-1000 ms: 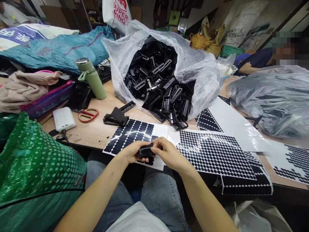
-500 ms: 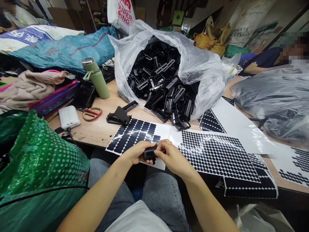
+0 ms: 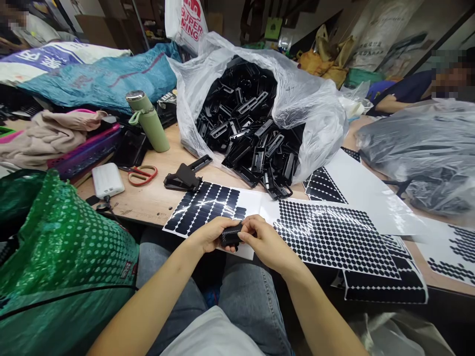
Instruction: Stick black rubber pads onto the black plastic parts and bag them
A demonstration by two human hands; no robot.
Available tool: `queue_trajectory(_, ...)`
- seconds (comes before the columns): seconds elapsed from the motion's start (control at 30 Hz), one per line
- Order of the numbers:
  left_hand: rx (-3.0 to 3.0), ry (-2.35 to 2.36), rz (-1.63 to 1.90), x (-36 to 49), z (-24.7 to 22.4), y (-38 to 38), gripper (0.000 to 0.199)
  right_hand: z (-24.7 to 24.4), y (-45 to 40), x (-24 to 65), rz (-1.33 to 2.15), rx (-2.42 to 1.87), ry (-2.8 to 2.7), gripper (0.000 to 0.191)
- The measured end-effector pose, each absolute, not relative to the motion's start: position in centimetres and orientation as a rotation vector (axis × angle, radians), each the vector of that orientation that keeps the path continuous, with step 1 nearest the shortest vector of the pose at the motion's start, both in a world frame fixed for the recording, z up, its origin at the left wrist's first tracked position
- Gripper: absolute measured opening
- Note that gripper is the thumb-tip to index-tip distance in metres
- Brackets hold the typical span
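Note:
My left hand is closed around a small black plastic part with a textured face, held above the table's front edge. The fingers of my right hand are pinched at the part's right end; whether they also hold something small is hidden. Under and behind my hands lies a white sheet of long black stickers. To the right spreads a sheet of round black stickers. A few loose black plastic parts rest beyond the left sheet.
A clear plastic bag full of black plastic parts lies open at the back. On the left are a green bottle, scissors, a white power bank and a green sack. A person's arm shows at far right.
The black part has turned slightly in my left hand. My right fingers stay at its end, and the things on the table have not moved.

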State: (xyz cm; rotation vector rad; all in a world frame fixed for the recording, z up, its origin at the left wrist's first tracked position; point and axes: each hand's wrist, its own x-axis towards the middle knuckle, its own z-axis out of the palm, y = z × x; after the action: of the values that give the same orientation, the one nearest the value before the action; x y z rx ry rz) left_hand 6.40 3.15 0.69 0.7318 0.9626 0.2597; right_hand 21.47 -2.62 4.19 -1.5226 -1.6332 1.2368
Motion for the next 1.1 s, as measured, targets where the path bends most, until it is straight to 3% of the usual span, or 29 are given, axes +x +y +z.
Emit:
queue_trajectory(0.63, 0.731, 1.002, 0.323, 6.2, 1.9, 2.0, 0.023, 3.7, -3.5, 19.5, 0.874, -1.568, -1.641, 0.012)
queue_trajectory(0.73, 0.855, 1.097, 0.469, 4.0, 4.4, 0.4, 0.024, 3.2, -3.7, 18.3, 0.601, -1.596, -1.500, 0.028)
queue_trajectory(0.83, 1.254, 1.493, 0.856, -1.0, 9.0, -2.5, 0.028, 2.7, -3.8, 17.1, 0.546, -1.570, -1.408, 0.041)
queue_trajectory(0.93, 1.500, 2.371, 1.250, -7.9, 13.6, -6.4, 0.029, 2.2, -4.1, 16.3, 0.669, -1.520, -1.406, 0.037)
queue_trajectory(1.0, 1.380, 2.824, 1.133, -12.1, 15.1, -8.4, 0.033, 2.0, -4.3, 16.1, 0.752, -1.486, -1.434, 0.035)
queue_trajectory(1.1, 1.525, 2.882, 0.737, -15.4, 14.8, -9.0, 0.036, 1.6, -4.8, 16.6, 0.823, -1.445, -1.441, 0.032)
